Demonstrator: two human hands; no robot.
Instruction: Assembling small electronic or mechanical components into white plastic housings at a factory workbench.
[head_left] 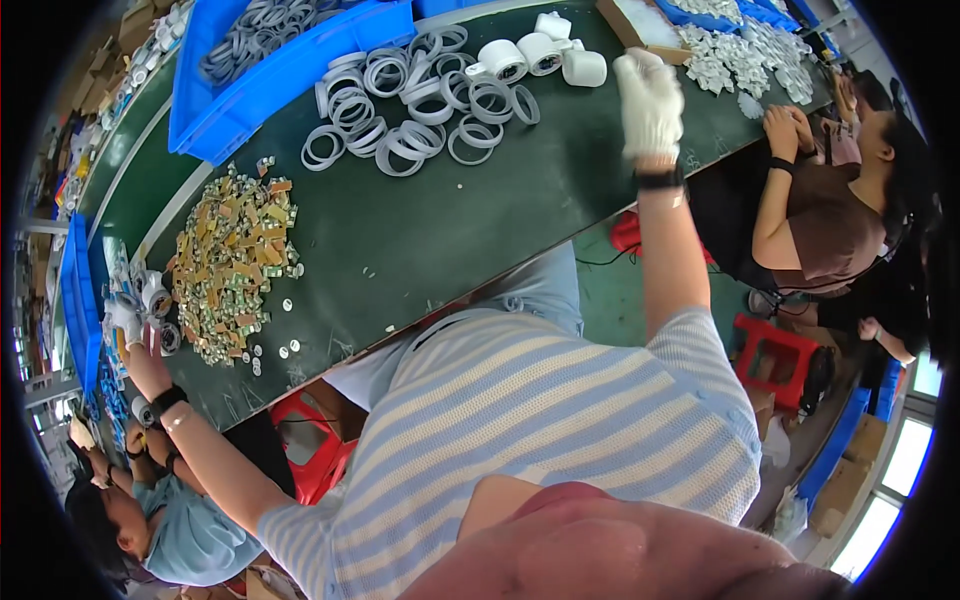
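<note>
Handling appears under way, gloved right hand (652,108) curled beside white housings (538,54), left hand (146,362) at round-faced parts (155,298), grasps unclear, next move likely calling for steady grip.

White housings (536,52): a close group of smooth, rounded pieces on the far side of the green table (420,235)
Dark round faces: on two of the housings, turned toward the near side
Rightmost housing (584,68): plain white, lying just beside the others
Left-end units (153,294): white and rounded, dark-faced, bunched together; finer detail too small to tell
</note>
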